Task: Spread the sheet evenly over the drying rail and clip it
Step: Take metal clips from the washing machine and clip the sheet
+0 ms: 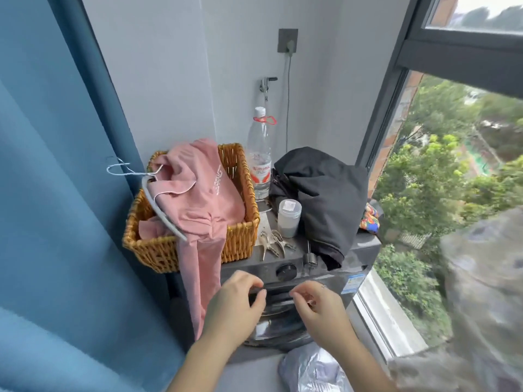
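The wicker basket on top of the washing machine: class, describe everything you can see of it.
The wicker basket is rectangular, woven from golden-brown cane, with an open top and a thick braided rim. It sits upright on the left of the dark washing machine, against the blue curtain, and its near left corner seems to overhang the machine's edge. A pink garment on a grey hanger fills it and spills over the front wall. A clear plastic bottle stands just behind its right corner.

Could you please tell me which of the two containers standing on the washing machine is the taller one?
The clear water bottle with the red label, standing beside the basket; the short white jar in front of it is far lower.
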